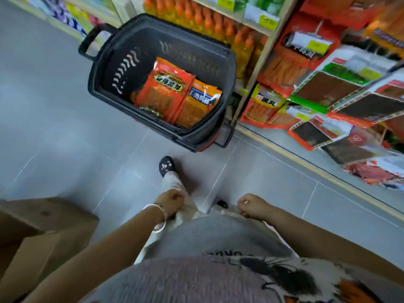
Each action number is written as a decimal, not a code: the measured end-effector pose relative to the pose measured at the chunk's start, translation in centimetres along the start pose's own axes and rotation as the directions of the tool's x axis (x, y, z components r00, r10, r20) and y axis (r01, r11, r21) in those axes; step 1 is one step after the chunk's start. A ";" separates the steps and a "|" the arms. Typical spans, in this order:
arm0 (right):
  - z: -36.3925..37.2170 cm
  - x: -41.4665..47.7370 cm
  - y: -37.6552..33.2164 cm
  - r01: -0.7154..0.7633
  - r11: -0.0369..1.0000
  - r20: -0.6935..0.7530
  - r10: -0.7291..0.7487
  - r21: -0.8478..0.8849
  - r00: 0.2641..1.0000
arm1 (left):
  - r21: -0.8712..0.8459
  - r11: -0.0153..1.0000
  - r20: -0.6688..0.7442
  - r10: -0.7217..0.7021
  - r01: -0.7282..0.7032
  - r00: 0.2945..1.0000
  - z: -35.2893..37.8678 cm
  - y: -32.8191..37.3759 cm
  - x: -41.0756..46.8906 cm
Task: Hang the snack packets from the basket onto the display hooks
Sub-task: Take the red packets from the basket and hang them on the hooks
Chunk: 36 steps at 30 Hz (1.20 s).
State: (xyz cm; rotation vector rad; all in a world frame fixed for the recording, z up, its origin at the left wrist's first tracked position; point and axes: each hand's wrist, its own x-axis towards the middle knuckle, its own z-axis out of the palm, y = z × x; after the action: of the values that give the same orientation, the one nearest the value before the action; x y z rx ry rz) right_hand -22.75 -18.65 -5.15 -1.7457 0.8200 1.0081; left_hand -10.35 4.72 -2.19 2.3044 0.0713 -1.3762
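The step in hand is, I judge, fetching the next packet, and neither hand has one yet. The left hand (171,199) and right hand (251,205) hang at the waist, each grip loosely curled and holding no packet.

The basket (105,68) stands on the floor (54,127) at twelve o'clock, just beside the shelf post. In it lie a red packet (166,90) on top and an orange packet (201,101) touching it at its three o'clock side, both leaning toward the near wall. More may lie beneath; I cannot tell.

To do it well, bend to the basket and pinch the red packet near its top edge, where the hanging hole likely sits, so it comes up ready to thread. Take one at a time. Then turn to the hanging packets (325,90) at two o'clock and pick a row of the same kind. The hooks themselves are too blurred to make out.

A cardboard box (43,226) sits at eight o'clock, bottles (207,20) on the shelf at twelve.
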 end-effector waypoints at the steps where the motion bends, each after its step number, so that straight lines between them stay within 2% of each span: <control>1: -0.4 0.5 -1.8 0.012 0.999 0.023 -0.011 -0.040 1.000 | -0.048 0.998 -0.009 -0.037 0.037 0.999 -1.0 -0.6 0.3; 4: -1.4 3.0 -8.6 0.060 0.987 0.036 -0.056 -0.149 0.998 | -0.185 0.976 -0.032 -0.122 0.114 0.992 -4.7 -1.7 1.9; 6: -1.7 3.7 -12.3 0.112 0.976 0.050 -0.104 -0.186 0.993 | -0.212 0.973 -0.041 -0.102 0.092 0.994 -6.4 -1.7 2.6; 7: -1.4 5.7 -16.3 0.137 0.973 0.053 -0.129 -0.185 0.990 | -0.243 0.966 -0.061 -0.108 0.091 0.992 -9.6 -2.0 4.4; 10: -0.9 7.5 -22.5 0.177 0.979 0.050 -0.173 -0.099 0.984 | -0.332 0.942 -0.061 -0.080 0.055 0.995 -14.4 -1.2 6.2; 13: -0.2 10.7 -29.7 0.204 0.979 0.049 -0.203 -0.027 0.978 | -0.327 0.945 -0.084 -0.025 -0.004 0.996 -21.0 -0.6 8.7; 17: -0.2 16.1 -35.4 0.211 0.976 -0.065 -0.208 0.057 0.976 | -0.272 0.954 -0.106 0.097 -0.123 0.990 -28.3 1.4 13.0; 21: -1.0 22.1 -37.1 0.099 0.959 -0.271 -0.024 0.265 0.962 | -0.348 0.911 -0.115 0.194 -0.222 0.974 -31.8 4.9 17.9; 26: -2.1 29.5 -36.4 -0.097 0.912 -0.326 0.239 0.398 0.915 | -0.364 0.888 -0.112 0.257 -0.280 0.960 -32.8 8.4 24.5; 28: -2.2 32.1 -36.4 -0.172 0.880 -0.340 0.343 0.443 0.876 | -0.371 0.892 -0.123 0.229 -0.259 0.966 -32.5 8.9 26.8; 31: -1.9 34.9 -36.7 -0.264 0.802 -0.374 0.505 0.535 0.778 | -0.383 0.901 -0.111 0.176 -0.206 0.978 -31.6 8.6 29.4; 33: -1.9 35.9 -36.1 -0.270 0.773 -0.400 0.553 0.574 0.731 | -0.366 0.914 -0.099 0.151 -0.177 0.984 -31.1 8.0 30.3; 34: -2.1 36.0 -35.6 -0.245 0.766 -0.407 0.549 0.595 0.730 | -0.363 0.916 -0.098 0.141 -0.168 0.985 -30.9 7.8 30.5; 36: -2.4 35.7 -34.1 -0.109 0.749 -0.450 0.500 0.654 0.740 | -0.370 0.915 -0.111 0.129 -0.161 0.985 -30.7 7.3 30.8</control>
State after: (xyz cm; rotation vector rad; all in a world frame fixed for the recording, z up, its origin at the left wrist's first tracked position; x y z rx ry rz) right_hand 22.81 -12.43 -23.28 -1.3683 1.7061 0.2806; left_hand 32.32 4.96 -13.39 1.9986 0.1733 -1.0811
